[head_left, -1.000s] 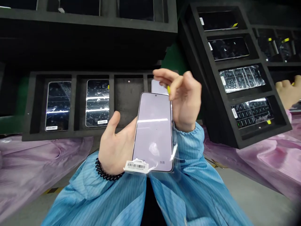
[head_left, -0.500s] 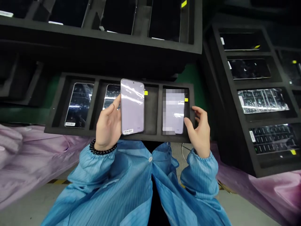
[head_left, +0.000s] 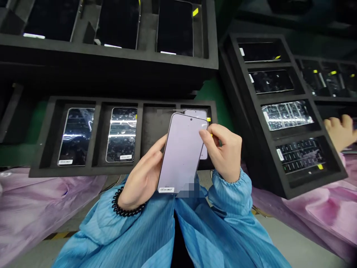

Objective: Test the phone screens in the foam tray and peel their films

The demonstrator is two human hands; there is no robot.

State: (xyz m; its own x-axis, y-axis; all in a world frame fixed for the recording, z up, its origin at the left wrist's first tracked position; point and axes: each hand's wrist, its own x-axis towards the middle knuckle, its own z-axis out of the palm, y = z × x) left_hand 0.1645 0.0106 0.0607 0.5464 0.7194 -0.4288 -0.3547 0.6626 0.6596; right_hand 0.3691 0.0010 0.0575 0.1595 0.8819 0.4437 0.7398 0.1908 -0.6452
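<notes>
A smartphone (head_left: 181, 152) with a pale lilac screen and a white barcode label is tilted in front of me. My left hand (head_left: 145, 176) holds it by its left edge, fingers partly behind it. At its upper right edge, my right hand (head_left: 224, 150) is closed in a pinch, the thumb tip over the screen's border. A bit of yellow tab (head_left: 211, 135) shows by those fingers; what they grip is hidden. Behind, a second lit smartphone (head_left: 196, 112) lies in the right compartment of a black foam tray (head_left: 117, 172), partly covered by the held phone.
Two dark-screened smartphones (head_left: 121, 136) lie in the tray's left compartments. Larger foam trays with phones stand ahead (head_left: 111, 56) and to the right (head_left: 306, 186). Another person's hand (head_left: 338, 130) is at the far right. Pink-purple cloth (head_left: 50, 208) shows at both sides.
The held smartphone has come closer to me, moved right and tilted. My right hand has gone from beside the tray to the phone's upper right edge and closed.
</notes>
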